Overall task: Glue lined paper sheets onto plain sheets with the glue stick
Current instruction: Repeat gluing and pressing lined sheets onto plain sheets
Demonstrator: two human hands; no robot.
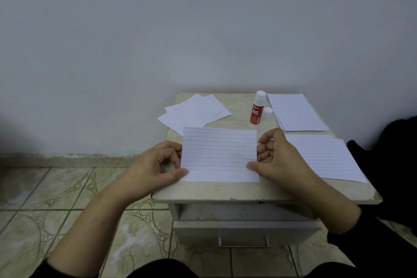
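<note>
I have a lined sheet (218,154) flat on the table (225,190), just in front of the glue stick (256,108). My left hand (155,165) pinches its left edge, my right hand (277,156) its right edge, each grip closed lightly on the paper. I judge I am pressing it down; whether a plain sheet lies beneath I cannot tell. Right of the glue stick waits a lined stack (295,111), left of it loose plain sheets (194,110), so much remains. One lined sheet (325,158) in front of the stack looks finished.

One glue stick (256,108), two hands (155,165).
</note>
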